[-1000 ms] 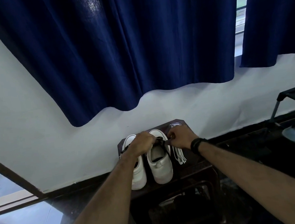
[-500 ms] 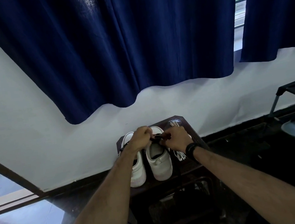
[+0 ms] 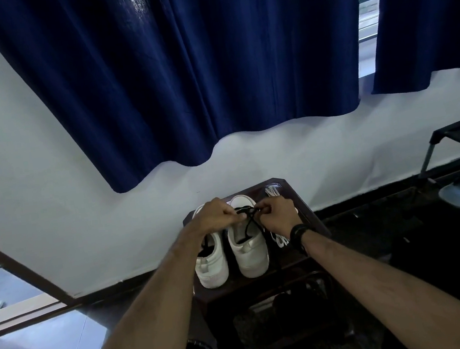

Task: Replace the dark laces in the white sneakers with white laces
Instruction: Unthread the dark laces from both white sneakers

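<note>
Lower centre of frame, on small dark counter (image 3: 309,216) by white wall: two white sneakers side by side, left sneaker (image 3: 211,266) & right sneaker (image 3: 250,254). Both hands over right sneaker's top. Left hand (image 3: 215,214) w/ fingers curled, pinching dark lace (image 3: 247,221); right hand (image 3: 277,214) same, pinching it too. White laces (image 3: 280,240) just right of sneakers, partly under right wrist. Blue curtain (image 3: 195,68) across upper frame.

A small dark wooden stool (image 3: 309,216) carries two white sneakers (image 3: 250,256) side by side and white laces (image 3: 280,240) just beside them.
</note>
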Motion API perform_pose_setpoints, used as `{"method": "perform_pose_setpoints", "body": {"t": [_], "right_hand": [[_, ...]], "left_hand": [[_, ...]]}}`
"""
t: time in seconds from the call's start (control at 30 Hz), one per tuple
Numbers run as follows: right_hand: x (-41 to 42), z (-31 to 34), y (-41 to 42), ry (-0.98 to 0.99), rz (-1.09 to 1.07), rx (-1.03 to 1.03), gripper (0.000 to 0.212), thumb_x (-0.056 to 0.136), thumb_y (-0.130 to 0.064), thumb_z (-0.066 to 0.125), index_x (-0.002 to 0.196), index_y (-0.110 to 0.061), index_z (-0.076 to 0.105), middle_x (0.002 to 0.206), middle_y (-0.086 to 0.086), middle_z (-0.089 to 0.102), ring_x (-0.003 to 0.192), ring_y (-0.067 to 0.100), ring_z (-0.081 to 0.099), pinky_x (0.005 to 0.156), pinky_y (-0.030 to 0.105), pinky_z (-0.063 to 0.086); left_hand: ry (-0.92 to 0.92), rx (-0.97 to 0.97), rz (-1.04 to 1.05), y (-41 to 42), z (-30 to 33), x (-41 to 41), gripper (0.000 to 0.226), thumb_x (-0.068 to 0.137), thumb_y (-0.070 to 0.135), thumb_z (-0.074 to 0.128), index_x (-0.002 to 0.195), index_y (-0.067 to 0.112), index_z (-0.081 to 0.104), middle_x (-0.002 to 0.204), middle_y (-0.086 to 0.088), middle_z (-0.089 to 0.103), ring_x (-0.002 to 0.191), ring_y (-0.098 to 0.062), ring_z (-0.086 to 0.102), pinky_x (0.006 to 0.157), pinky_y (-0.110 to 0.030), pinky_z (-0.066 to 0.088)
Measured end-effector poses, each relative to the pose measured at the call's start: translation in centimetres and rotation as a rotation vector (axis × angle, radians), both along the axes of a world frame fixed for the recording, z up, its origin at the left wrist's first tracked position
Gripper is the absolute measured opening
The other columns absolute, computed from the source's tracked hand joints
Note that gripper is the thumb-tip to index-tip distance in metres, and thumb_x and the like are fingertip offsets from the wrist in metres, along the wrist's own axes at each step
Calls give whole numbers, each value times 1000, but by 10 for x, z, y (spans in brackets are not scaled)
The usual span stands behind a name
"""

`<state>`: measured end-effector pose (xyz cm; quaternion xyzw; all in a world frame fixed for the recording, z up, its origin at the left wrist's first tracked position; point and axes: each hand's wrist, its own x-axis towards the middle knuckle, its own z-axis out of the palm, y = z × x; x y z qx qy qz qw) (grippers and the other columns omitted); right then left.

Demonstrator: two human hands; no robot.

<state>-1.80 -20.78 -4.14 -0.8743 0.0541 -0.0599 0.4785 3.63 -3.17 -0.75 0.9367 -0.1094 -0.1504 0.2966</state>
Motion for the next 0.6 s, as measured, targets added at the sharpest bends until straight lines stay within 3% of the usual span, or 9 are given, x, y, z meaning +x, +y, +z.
{"method": "perform_pose_setpoints", "body": {"t": [0.1, 0.17, 0.2, 0.27, 0.3, 0.47, 0.5, 0.57, 0.6], "right_hand": [[-1, 2, 4, -26, 6, -30, 28, 79, 0, 60, 99, -10, 76, 85, 10, 74, 70, 7, 57, 54, -5, 34], [0, 1, 4, -19, 4, -32, 29, 79, -1, 60, 101, -12, 76, 81, 8, 73, 71, 9, 60, 55, -6, 32], [0, 1, 4, -10, 5, -21, 28, 79, -2, 61, 101, -12, 75, 74, 4, 71, 66, 6, 58, 55, -5, 33], [1, 1, 4, -5, 8, -1, 28, 79, -3, 63, 101, -13, 75, 64, -4, 63, 59, -2, 53, 55, -3, 35], [2, 1, 4, -8, 12, -7, 28, 78, -4, 64, 101, -14, 76, 61, -7, 60, 58, -2, 52, 57, -1, 36], [2, -2, 7, -17, -2, -16, 20, 82, -11, 70, 101, -13, 75, 78, 6, 73, 76, 11, 63, 68, 6, 38], [2, -3, 7, -21, -8, -5, 19, 82, -13, 71, 101, -13, 75, 80, 7, 74, 75, 11, 64, 71, 8, 40], [2, -5, 9, -30, -12, 5, 19, 83, -13, 71, 102, -11, 73, 78, 7, 73, 71, 7, 59, 75, 10, 43], [3, -5, 10, -35, -14, 7, 20, 83, -13, 71, 103, -10, 72, 80, 8, 73, 72, 6, 58, 73, 8, 40]], "left_hand": [[81, -548, 149, 1, 9, -2, 26, 94, 23, 65, 72, 10, 69, 65, 1, 63, 67, -13, 58, 75, -26, 47], [194, -797, 264, 9, 13, -5, 27, 95, 21, 61, 70, 11, 66, 63, 0, 57, 63, -15, 52, 72, -29, 45], [240, -741, 280, 13, 13, -5, 29, 94, 26, 62, 69, 11, 67, 62, 0, 53, 57, -13, 45, 64, -26, 42], [201, -348, 207, 21, 11, -10, 30, 90, 34, 66, 73, 11, 75, 62, 1, 55, 51, -11, 38, 55, -22, 38], [156, -312, 193, 21, 12, -12, 25, 89, 32, 68, 77, 12, 77, 66, 1, 60, 52, -11, 39, 55, -21, 38], [187, -1123, 397, 24, 28, -12, 23, 98, 22, 55, 77, 14, 60, 60, 3, 54, 62, -11, 51, 61, -22, 39], [242, -1052, 434, 26, 30, -11, 25, 96, 25, 55, 75, 14, 59, 53, 4, 44, 54, -12, 43, 57, -24, 32], [234, -585, 379, 33, 30, -17, 27, 90, 34, 64, 76, 11, 67, 46, 7, 30, 46, -11, 26, 52, -26, 21], [206, -502, 350, 36, 31, -19, 22, 88, 31, 68, 81, 11, 72, 45, 9, 32, 46, -10, 24, 51, -26, 21]]}}
